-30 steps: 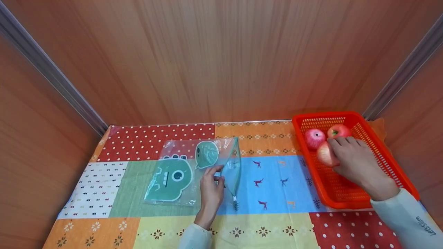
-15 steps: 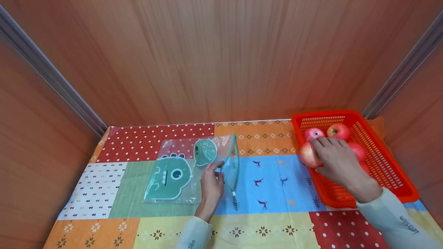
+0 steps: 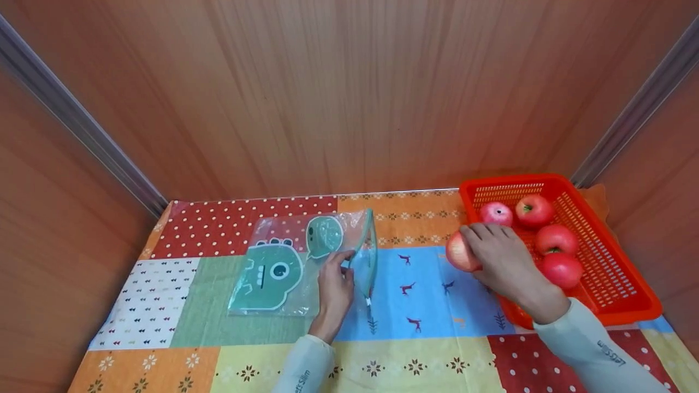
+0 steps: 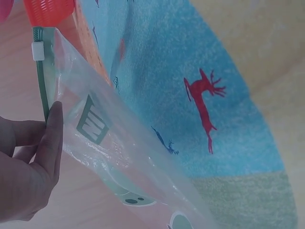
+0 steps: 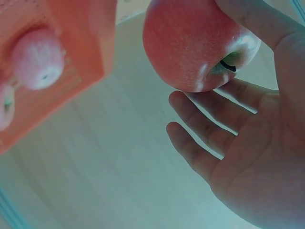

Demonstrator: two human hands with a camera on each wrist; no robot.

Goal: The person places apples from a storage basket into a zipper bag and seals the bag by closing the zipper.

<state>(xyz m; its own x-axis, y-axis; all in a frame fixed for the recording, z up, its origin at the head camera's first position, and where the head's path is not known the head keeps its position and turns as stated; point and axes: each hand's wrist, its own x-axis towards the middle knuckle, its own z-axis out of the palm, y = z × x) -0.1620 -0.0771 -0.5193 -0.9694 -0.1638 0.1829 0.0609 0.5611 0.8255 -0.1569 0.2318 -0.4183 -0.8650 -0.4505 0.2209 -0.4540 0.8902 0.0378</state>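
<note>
My left hand (image 3: 334, 286) pinches the green-edged mouth of a clear zip bag (image 3: 314, 292) printed with a green one-eyed monster. In the left wrist view a white slider (image 4: 38, 51) sits at the end of the bag's green zip strip, and the mouth stands partly apart in the head view. My right hand (image 3: 502, 265) grips a red apple (image 3: 460, 252) between thumb and fingers, just left of the basket's rim. The right wrist view shows the apple's stem end (image 5: 229, 64) turned toward the palm.
A red-orange plastic basket (image 3: 628, 273) stands at the right with several apples in it, among them one at its back (image 3: 535, 210). Patchwork cloth (image 3: 415, 360) covers the table. Wood-grain panels (image 3: 349, 98) close off the back and sides.
My right hand has carried the apple left, out over the basket's left rim, uncovering apples behind it. The left hand keeps its hold on the bag, whose mouth has shifted slightly up.
</note>
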